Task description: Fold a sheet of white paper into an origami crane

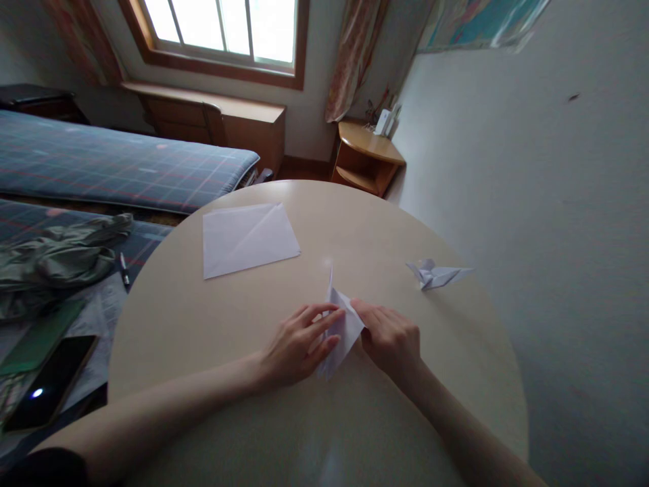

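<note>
Pale walls (558, 203) and a bright window (223, 34) lie well beyond your fingertips, with a wooden desk (248, 113) under the window and a corner shelf (370, 143) farther out past your right fingers. Under both of your hands is a round, cream table (203, 318). Between your fingers, near the middle of the table, is the folded paper (345, 333), white, with 1 thin point sticking out away from you.

Your left hand (299, 343) has its fingers a little apart, laid over the left side of the folded paper, with the thumb separate and nearer to you. Your right hand (393, 338) has its fingers bent together and clamped on the paper's right edge; you can't see all of that grip, as the hand covers part of it.

Beyond your left fingers and off to their left, flat white paper (248, 243) with a diagonal crease rests on the table. Out past your right fingers, to their right, sits 1 small paper bird (436, 274). Far left of your left fingers, off the table, are a dark phone (53, 380), a green booklet (43, 335), a pen (124, 270) and crumpled cloth (55, 251).
</note>
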The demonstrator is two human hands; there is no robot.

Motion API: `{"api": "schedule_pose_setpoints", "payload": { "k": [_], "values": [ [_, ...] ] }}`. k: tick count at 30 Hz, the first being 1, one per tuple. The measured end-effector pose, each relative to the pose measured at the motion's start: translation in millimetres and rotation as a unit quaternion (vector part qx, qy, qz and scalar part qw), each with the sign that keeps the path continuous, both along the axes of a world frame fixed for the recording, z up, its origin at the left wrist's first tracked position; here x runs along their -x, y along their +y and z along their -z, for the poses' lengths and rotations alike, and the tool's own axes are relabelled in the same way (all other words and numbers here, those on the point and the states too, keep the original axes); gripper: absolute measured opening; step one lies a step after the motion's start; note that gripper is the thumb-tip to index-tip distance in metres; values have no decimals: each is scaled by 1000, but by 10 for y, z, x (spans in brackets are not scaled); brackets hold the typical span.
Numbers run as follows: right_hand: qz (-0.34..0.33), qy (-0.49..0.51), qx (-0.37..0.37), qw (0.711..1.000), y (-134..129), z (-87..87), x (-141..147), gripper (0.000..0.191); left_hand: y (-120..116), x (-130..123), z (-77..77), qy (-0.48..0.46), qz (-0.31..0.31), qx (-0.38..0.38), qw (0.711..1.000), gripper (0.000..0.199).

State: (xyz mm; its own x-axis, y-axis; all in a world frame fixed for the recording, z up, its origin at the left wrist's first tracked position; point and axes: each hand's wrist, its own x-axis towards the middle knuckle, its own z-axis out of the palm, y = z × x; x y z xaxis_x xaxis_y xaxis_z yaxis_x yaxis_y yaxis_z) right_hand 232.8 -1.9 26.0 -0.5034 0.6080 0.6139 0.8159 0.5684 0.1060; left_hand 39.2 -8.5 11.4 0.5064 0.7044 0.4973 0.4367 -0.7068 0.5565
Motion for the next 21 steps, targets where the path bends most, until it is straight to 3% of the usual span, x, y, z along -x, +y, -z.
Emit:
{"api": "schedule_pose_setpoints", "payload": {
  "k": [9,14,17,21],
  "values": [
    [-3,4,-10,1000,-2,-22,14,27,-2,-5,14,-37,9,-1,999,35],
    [-10,-2,10,1000,-23,-15,22,30,-13,-4,-17,-47,-2,51,998,35],
    [-19,2,62,998,-33,-17,44,35,-13,-8,-29,-46,-18,83,995,48],
    [-66,41,201,977,-32,-69,32,47,-3,-20,-7,-58,-42,79,994,56]
  ]
}}
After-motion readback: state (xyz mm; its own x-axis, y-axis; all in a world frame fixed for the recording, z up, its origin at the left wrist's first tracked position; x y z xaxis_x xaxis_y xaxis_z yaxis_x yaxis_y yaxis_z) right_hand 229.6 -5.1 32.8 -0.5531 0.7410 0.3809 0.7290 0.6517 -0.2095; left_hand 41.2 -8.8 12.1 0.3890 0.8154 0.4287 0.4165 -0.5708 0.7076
